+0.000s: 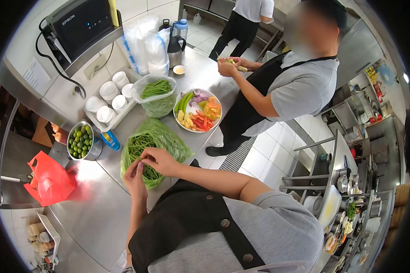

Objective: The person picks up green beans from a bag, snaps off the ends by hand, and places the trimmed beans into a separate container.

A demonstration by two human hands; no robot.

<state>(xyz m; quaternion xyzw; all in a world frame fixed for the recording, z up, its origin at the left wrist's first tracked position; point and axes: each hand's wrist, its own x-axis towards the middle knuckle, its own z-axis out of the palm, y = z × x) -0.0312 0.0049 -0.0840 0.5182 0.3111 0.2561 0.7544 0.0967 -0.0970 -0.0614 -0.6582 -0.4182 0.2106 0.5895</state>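
Note:
Over an open plastic bag of green beans (139,141) on the steel counter, both of my hands meet with fingertips together. My left hand (135,176) comes up from below, its thumb and fingers pinched. Beside it my right hand (158,161) reaches in from the right, also pinched. Whatever lies between the fingertips is too small to make out. Just behind is a second clear bag with green beans (156,89). A round plate (197,128) with cut peppers, onions and other vegetables lies to the right of the bags.
A pot of green limes (80,142), a blue bottle (110,140) and a red plastic bag (52,178) are on the left. Cups fill a white basket (118,119). A co-worker (278,82) holds a vegetable across the counter; another person (246,22) stands farther back.

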